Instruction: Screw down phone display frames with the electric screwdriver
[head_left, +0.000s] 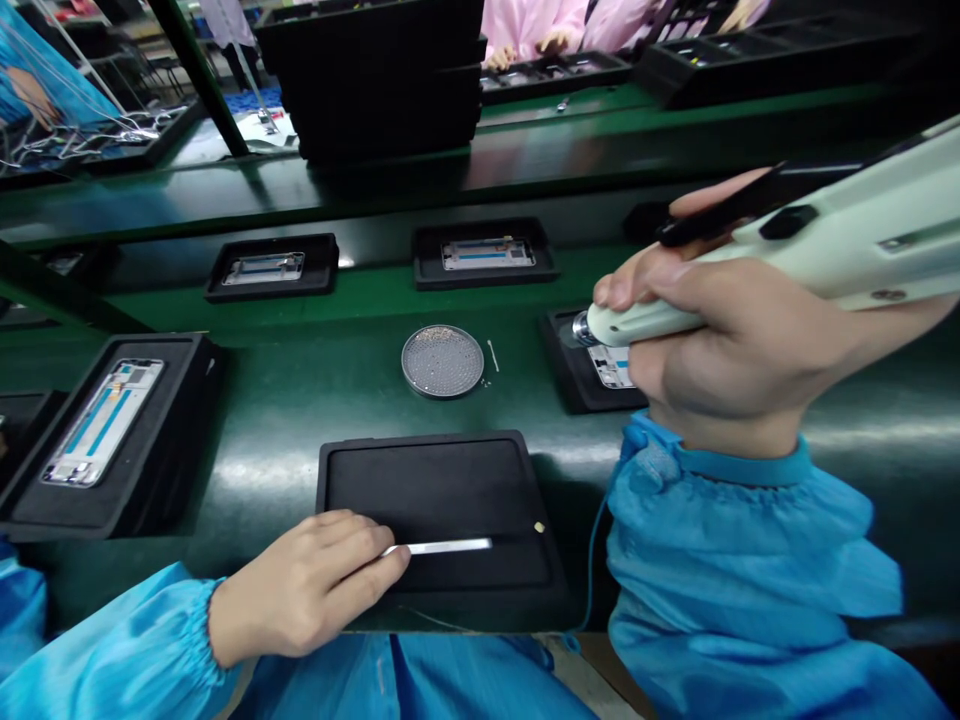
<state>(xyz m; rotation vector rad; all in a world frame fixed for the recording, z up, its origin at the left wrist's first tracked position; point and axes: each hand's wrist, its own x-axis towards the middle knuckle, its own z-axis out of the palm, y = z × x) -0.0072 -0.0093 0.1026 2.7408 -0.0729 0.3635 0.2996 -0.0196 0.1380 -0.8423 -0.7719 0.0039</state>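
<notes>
The **left hand** is closed on the end of a thin **metal strip**, whose end disappears under the curled fingers while the rest points right, lying over a black **pad** at lower centre. A tiny yellowish **speck** sits on the pad, just past the strip's far end and not touching it.

The **right hand** is clenched around a pale **electric screwdriver**, its fingers wrapped about the barrel. The steel **tip** points down-left, close over a **phone frame** in a black **tray**; whether it touches the frame is hidden. A black **cord** runs along the tool's top.

Between the hands, a round mesh **dish** holds small **screws**, with a slim pale **stick** just to its right on the green **bench**. More framed **phones** lie in trays at left and upper centre. Blue **sleeves** cover both arms. At the top, a **co-worker's hands** show beyond pink sleeves.
</notes>
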